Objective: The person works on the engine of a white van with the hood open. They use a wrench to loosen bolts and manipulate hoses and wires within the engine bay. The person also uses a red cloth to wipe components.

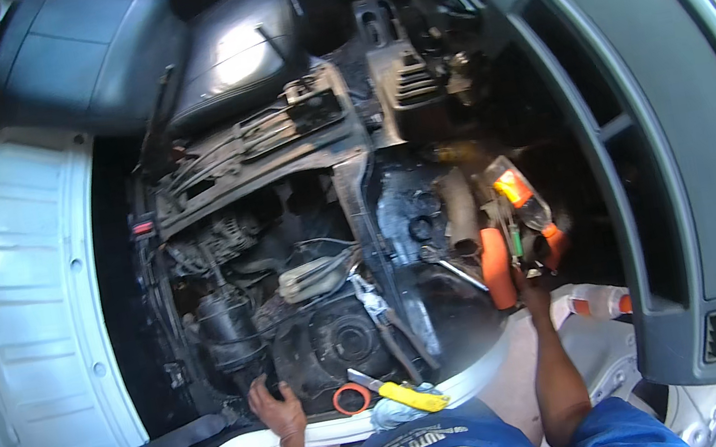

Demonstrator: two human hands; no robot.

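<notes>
My left hand [278, 411], fingers spread, rests at the near edge of the open engine bay, just below a dark cylindrical part [230, 328]. Nothing shows in it. My right hand [535, 290] reaches into the dark footwell among loose tools, and its fingers are too dark to make out. Right beside it lies an orange tube [497, 268]. A green-handled tool [515, 242] and a clear plastic bottle with an orange label [514, 185] are just beyond. Close by, a metal wrench [459, 270] and a brown curved hose [460, 211] lie on the floor.
A yellow-handled knife [413, 396] and an orange ring [352, 398] lie on the near sill. Tipped-back black seats [238, 45] are at the far side. The grey dashboard [691, 120] bounds the right. Another bottle [594, 304] lies by the door opening.
</notes>
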